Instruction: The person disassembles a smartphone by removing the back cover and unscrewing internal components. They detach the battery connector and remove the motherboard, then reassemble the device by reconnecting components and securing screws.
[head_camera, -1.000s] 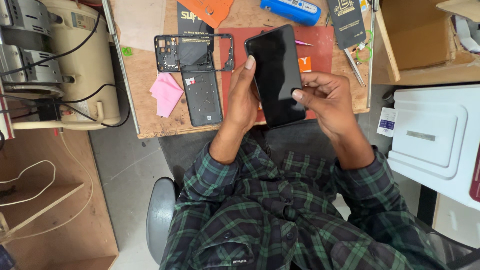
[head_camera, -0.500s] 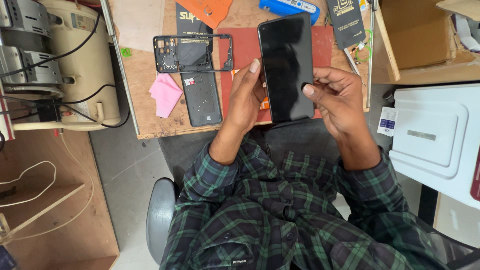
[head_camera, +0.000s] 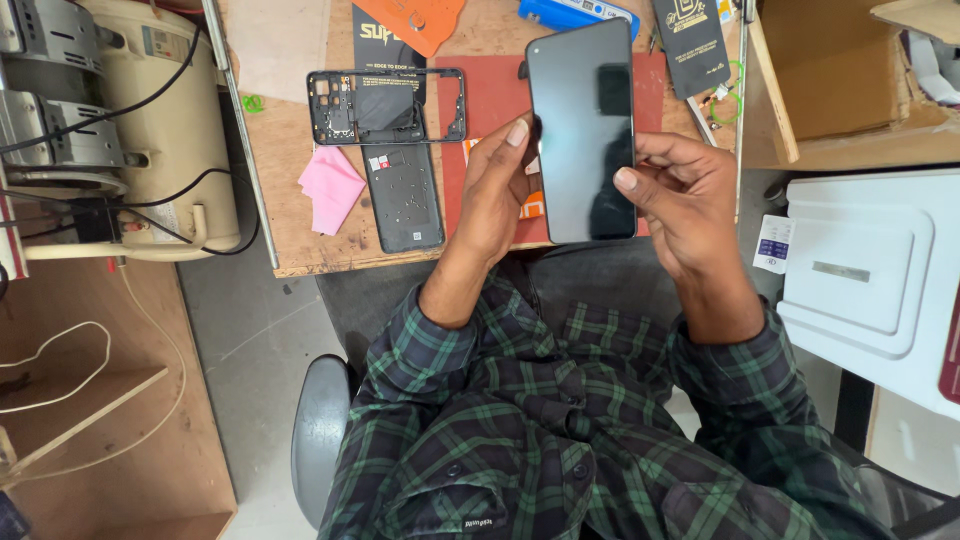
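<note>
You're holding the dark phone up in the upper middle of the frame, both hands on it, glossy glass face turned toward you. Your left hand is closing on the phone's left long edge, thumb tip pressing near the upper part of that edge, the other fingers disappearing behind the body. Your right hand is gripping the right long edge from the other side, thumb lying on the glass low down, fingers wrapping behind. So the phone is sitting between the two hands, pinched from both sides, neither hand nearer than the other.

Its long axis is running nearly straight up and down the frame, top end leaning just a touch toward the upper right, bottom end sitting level with your knuckles. It's hovering above the red mat, not resting on it.

Over to the left of your left hand, a black back cover is lying flat on the wooden bench, long axis also up and down. Just above it a bare phone frame is lying crosswise. A pink cloth is resting beside the cover, further left. A blue tool is sitting at the top edge.
</note>
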